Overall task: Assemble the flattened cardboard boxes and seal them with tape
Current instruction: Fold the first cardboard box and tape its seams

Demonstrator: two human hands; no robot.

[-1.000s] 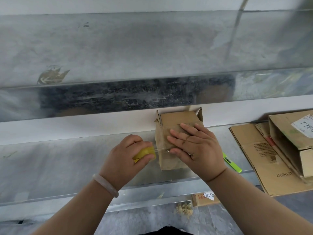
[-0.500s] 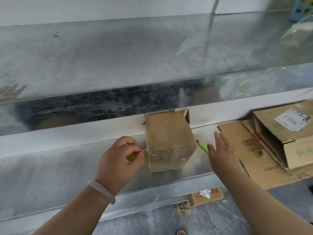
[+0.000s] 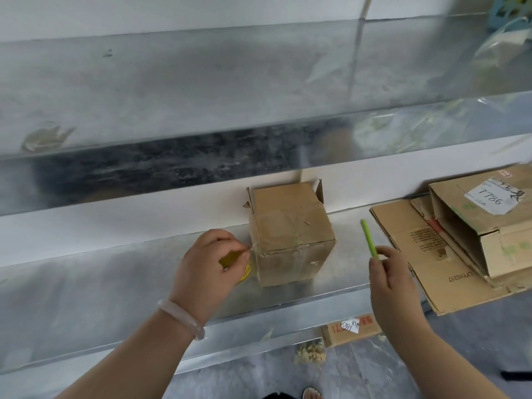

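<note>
A small brown cardboard box stands on the metal shelf, its top flaps folded down and covered with clear tape. My left hand grips a yellow tape roll just left of the box, and a strand of tape runs from the roll to the box's left edge. My right hand pinches the near end of a green cutter to the right of the box; its far end points away from me.
Flattened cardboard sheets lie at the right of the shelf, with an open box bearing a white label on top. A cardboard scrap and debris lie on the floor below. A second metal shelf runs above.
My right hand left the top of the box, moved right and took hold of the green cutter. My left hand stayed beside the box with the tape roll.
</note>
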